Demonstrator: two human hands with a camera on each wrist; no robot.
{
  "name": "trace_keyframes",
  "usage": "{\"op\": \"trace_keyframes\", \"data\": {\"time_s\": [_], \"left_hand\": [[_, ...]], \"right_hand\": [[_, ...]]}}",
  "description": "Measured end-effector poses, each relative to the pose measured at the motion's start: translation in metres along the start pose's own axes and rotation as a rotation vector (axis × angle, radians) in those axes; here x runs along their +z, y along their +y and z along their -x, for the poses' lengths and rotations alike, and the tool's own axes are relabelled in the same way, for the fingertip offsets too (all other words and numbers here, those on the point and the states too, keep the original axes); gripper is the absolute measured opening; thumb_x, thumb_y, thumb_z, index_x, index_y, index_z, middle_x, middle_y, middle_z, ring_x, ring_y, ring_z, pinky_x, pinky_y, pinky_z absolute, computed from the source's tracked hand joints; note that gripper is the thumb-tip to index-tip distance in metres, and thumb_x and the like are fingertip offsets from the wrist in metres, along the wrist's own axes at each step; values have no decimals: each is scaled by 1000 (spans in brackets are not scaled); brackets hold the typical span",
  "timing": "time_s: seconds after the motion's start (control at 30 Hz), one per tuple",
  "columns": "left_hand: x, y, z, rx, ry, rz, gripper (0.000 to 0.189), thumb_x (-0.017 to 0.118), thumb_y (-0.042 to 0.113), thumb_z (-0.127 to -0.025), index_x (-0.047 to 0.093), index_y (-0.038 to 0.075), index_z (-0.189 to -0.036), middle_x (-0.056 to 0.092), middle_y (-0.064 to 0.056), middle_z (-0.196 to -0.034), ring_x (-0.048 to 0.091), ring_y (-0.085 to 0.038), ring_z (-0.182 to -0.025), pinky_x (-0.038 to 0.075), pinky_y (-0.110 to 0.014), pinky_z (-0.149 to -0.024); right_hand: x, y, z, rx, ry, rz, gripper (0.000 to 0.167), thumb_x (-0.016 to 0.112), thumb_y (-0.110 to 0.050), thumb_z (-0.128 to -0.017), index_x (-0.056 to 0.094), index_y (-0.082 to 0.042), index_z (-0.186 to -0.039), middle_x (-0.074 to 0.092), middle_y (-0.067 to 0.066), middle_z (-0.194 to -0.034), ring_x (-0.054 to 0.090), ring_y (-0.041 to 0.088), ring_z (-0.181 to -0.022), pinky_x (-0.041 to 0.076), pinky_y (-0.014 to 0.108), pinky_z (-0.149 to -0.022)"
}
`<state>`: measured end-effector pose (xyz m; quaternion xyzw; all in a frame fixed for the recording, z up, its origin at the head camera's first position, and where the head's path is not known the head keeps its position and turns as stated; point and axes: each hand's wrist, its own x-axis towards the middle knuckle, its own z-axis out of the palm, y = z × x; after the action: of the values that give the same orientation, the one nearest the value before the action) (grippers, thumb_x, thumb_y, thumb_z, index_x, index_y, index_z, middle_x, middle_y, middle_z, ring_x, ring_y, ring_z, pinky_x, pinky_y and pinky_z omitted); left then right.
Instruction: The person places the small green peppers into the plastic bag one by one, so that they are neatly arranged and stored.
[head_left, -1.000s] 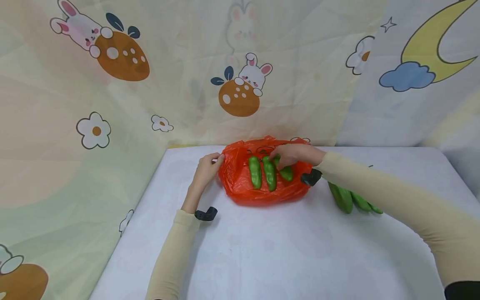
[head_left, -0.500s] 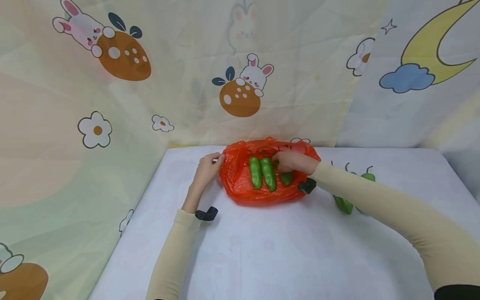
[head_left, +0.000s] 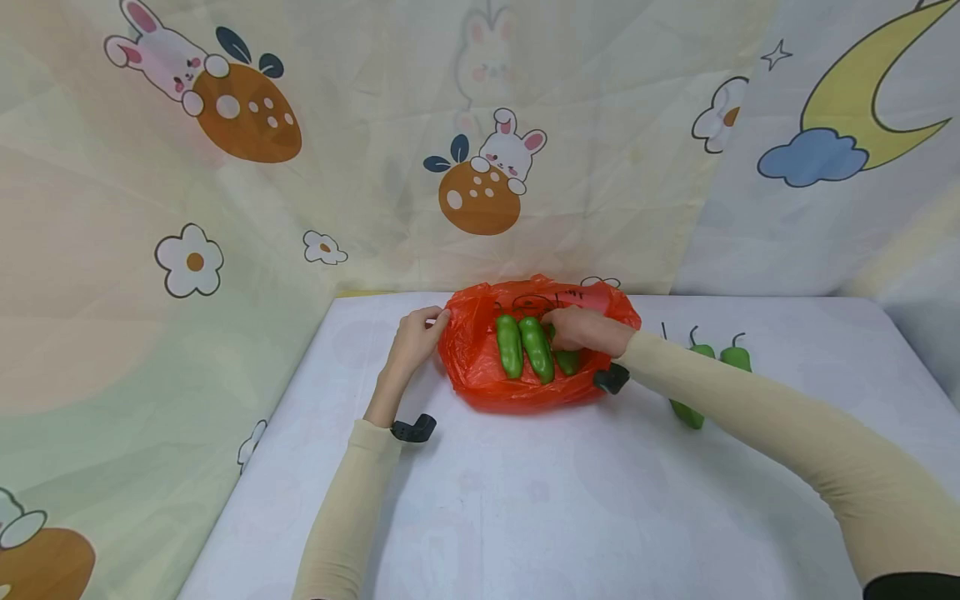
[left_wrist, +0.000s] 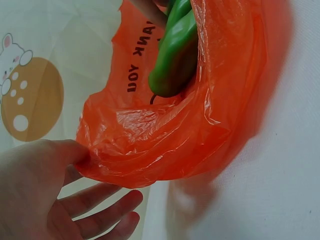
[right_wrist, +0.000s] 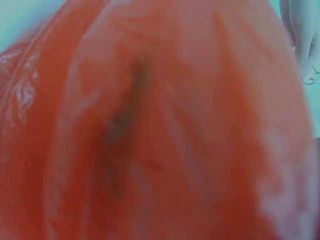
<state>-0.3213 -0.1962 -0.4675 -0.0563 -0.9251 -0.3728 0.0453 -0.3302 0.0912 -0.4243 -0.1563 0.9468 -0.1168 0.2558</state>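
Note:
A red plastic bag (head_left: 480, 387) lies at the back of the white table, its mouth gaping. My left hand (head_left: 412, 337) pinches the bag's left rim between thumb and forefinger; in the left wrist view its other fingers (left_wrist: 107, 212) extend below the rim. Inside the bag a left green pepper (head_left: 509, 346) and a middle green pepper (head_left: 537, 350) lie side by side. My right hand (head_left: 588, 329) reaches into the bag with fingers curled over a third green pepper (head_left: 567, 362), partly hidden beneath it. Red plastic fills most of the right wrist view.
Several more green peppers (head_left: 735, 357) lie on the table to the right, partly covered by the right sleeve (head_left: 750, 408). A printed cloth (head_left: 375, 167) hangs right behind the table's back edge (head_left: 787, 296).
My right hand has shifted slightly left and down within the bag with the third pepper. The middle pepper's top has tipped left. The right sleeve has moved, uncovering stems on the right. My left hand stays put.

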Motion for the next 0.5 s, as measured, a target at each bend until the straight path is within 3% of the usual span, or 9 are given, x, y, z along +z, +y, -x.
{"op": "trace_keyframes", "data": {"time_s": [0.5], "left_hand": [[0, 2, 1, -20, -6, -2, 34, 53, 40, -103, 74, 14, -110, 73, -8, -112, 68, -25, -97, 60, -40, -80]], "right_hand": [[7, -2, 7, 43, 48, 32, 53, 59, -13, -95, 49, -11, -147, 65, 11, -113, 59, 25, -96, 53, 35, -85]]}}
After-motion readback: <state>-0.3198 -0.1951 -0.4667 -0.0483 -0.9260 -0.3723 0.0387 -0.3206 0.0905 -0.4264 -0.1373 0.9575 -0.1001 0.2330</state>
